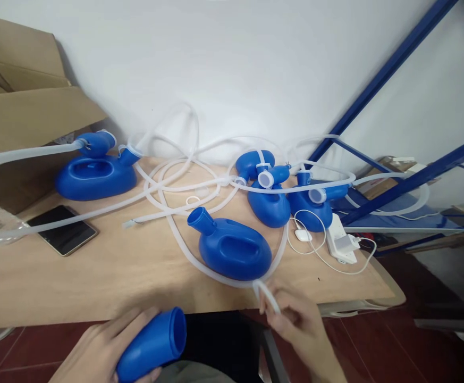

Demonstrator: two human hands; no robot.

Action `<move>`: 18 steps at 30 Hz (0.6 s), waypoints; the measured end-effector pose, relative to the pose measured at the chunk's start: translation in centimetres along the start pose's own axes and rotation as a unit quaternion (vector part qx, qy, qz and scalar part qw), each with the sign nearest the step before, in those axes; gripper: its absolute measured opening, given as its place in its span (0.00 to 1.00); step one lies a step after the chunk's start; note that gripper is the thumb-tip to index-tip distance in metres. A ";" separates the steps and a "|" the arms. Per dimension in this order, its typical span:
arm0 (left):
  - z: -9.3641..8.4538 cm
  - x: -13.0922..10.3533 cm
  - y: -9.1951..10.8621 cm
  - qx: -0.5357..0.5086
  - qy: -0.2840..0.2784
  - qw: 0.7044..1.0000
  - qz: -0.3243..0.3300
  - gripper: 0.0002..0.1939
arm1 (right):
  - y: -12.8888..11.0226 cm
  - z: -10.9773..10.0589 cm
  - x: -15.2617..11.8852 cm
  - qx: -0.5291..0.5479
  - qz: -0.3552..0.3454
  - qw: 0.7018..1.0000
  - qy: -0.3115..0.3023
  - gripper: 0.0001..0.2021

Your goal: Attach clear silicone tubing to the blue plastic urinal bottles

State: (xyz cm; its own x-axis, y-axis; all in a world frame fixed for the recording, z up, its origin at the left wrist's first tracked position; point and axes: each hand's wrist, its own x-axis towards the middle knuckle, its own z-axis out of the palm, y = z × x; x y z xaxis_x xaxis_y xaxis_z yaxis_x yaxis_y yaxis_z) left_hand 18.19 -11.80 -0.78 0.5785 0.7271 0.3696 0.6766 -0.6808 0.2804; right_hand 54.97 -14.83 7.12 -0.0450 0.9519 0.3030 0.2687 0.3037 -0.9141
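Note:
My left hand [114, 340] is wrapped round a blue plastic funnel cup [148, 346], held at the near table edge with its wide open mouth facing right. Between the fingers of my right hand [293, 316], slightly blurred, is a translucent white hose [269, 296]; its length loops back under a blue urinal bottle [235, 250]. That bottle lies in front of me with an uncapped neck [202, 221] pointing up to the left. A white ring [193, 200] rests behind it on the table.
Blue bottles with hoses and funnel cups stand at the left [96, 178] and back right [269, 205]. A phone [62, 230], a cardboard box [24, 117], a power strip [341, 239] with white cables and a blue metal frame [387, 69] surround the wooden table [136, 276].

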 end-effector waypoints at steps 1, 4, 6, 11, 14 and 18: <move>0.0 0.7 0.2 0.002 0.016 1.000 0.004 0.35 | -0.5 -0.9 2.1 -0.053 -0.019 0.998 -0.009 0.17; 0.5 2.7 1.1 0.009 0.043 0.999 0.033 0.32 | -0.7 -1.9 10.6 -0.183 -0.084 0.979 -0.029 0.15; 1.0 3.1 1.7 0.017 0.046 0.998 0.048 0.29 | 0.5 -1.3 16.8 -0.257 -0.109 0.958 -0.068 0.19; 1.8 2.1 2.3 0.056 0.061 0.996 0.015 0.28 | 5.7 2.5 28.5 -0.465 -0.016 0.851 -0.242 0.14; 1.5 1.7 2.1 0.065 0.095 0.993 -0.001 0.28 | 7.9 4.9 30.9 -0.468 -0.012 0.839 -0.276 0.10; 0.8 1.3 1.3 0.028 0.123 0.991 -0.035 0.29 | 7.2 4.8 29.6 -0.450 -0.018 0.840 -0.302 0.23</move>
State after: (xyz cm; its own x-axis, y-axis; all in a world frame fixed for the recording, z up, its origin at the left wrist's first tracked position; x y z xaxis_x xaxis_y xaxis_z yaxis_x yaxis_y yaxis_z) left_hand 20.18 -11.71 -0.64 0.4048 0.7246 0.5577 0.7398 -0.6180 0.2659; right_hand 50.94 15.75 8.25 -0.4764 0.8718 -0.1139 0.8629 0.4388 -0.2509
